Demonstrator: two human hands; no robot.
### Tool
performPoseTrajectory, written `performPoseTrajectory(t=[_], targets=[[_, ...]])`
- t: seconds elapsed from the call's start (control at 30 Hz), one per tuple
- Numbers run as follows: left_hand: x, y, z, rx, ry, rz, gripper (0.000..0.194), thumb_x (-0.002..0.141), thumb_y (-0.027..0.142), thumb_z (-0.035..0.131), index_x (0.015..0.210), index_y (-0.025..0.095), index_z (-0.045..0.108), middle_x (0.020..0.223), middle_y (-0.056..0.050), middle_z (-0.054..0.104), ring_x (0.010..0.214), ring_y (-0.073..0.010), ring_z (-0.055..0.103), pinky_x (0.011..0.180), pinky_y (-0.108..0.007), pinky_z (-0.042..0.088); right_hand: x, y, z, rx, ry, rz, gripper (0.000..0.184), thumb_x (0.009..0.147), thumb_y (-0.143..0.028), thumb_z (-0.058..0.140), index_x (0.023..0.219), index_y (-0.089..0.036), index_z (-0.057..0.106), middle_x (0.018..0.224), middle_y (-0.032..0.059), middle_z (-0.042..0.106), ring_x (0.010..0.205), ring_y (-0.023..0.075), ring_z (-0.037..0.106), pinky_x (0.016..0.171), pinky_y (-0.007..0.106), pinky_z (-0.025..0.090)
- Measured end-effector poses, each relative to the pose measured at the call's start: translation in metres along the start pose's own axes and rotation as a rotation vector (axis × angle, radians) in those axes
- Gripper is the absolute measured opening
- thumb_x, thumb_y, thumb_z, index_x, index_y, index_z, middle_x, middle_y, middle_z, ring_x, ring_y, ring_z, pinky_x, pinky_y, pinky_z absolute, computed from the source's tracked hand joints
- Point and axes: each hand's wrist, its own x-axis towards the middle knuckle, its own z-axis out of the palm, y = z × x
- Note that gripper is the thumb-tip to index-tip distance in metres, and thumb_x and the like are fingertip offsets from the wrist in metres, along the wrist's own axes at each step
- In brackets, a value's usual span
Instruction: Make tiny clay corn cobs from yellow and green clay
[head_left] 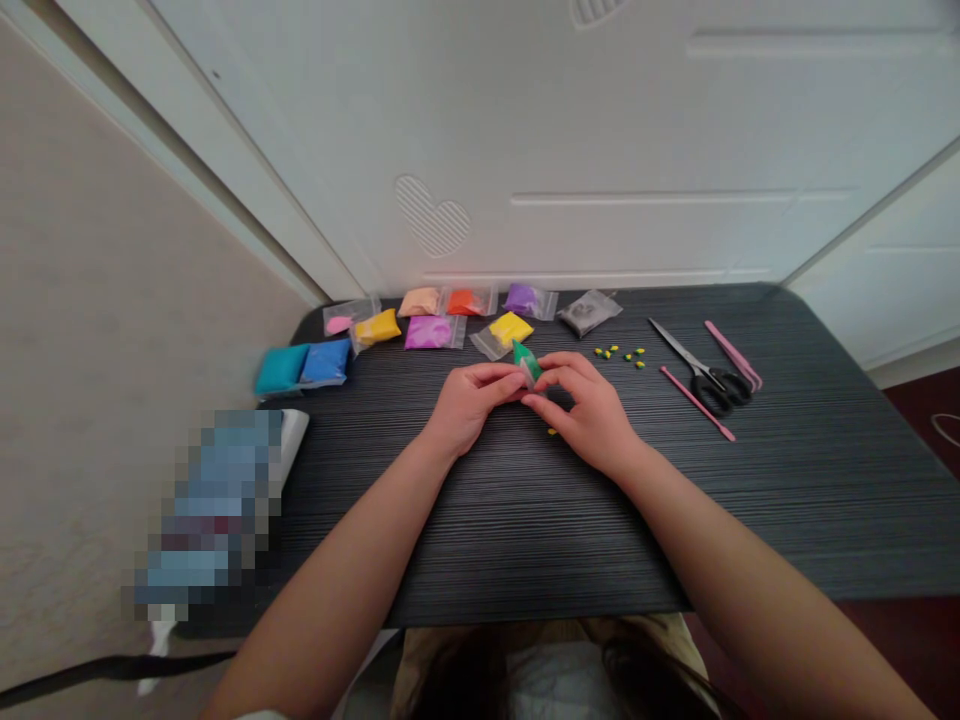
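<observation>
Between my two hands is a small clear bag of green clay (527,360), raised over the middle of the dark table. My left hand (474,402) pinches the bag's near edge with thumb and fingers. My right hand (583,405) grips the other side, its fingers bent around the clear part. Just below my right fingertips lies a tiny yellow piece (552,431). Several small yellow-and-green pieces (628,356) are scattered to the right of my right hand. Behind the hands, a bag of yellow clay (511,329) lies on the table.
Bags of purple (521,298), orange (466,302), magenta (428,332) and blue clay (325,362) line the back and left of the black table (525,540). Scissors (701,375), a pink stick tool (697,404) and pink tweezers (731,352) lie at right. A blurred-out object (217,500) occupies the left edge.
</observation>
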Motion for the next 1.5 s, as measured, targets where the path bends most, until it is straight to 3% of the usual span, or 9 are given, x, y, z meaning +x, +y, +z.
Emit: performPoseTrajectory(t=[1.07, 1.5], targets=[[0.0001, 0.0015, 0.0012, 0.023, 0.004, -0.010, 0.016, 0.063, 0.027, 0.070, 0.076, 0.017, 0.071, 0.076, -0.004, 0.069, 0.074, -0.0157, 0.062, 0.075, -0.032, 0.048, -0.0001, -0.0011, -0.0004, -0.001, 0.008, -0.003, 0.008, 0.077, -0.030, 0.057, 0.082, -0.023, 0.057, 0.103, 0.0046, 0.056, 0.100, 0.0177, 0.053, 0.088, 0.037, 0.041], [-0.0001, -0.0018, -0.0022, 0.126, 0.038, 0.057, 0.018, 0.063, 0.027, 0.070, 0.078, 0.018, 0.071, 0.078, -0.004, 0.069, 0.075, -0.0157, 0.061, 0.079, -0.031, 0.045, 0.0005, -0.0007, 0.0008, 0.015, 0.009, -0.014, 0.008, 0.077, -0.027, 0.057, 0.083, -0.022, 0.057, 0.102, 0.0046, 0.055, 0.100, 0.0157, 0.052, 0.089, 0.034, 0.041]])
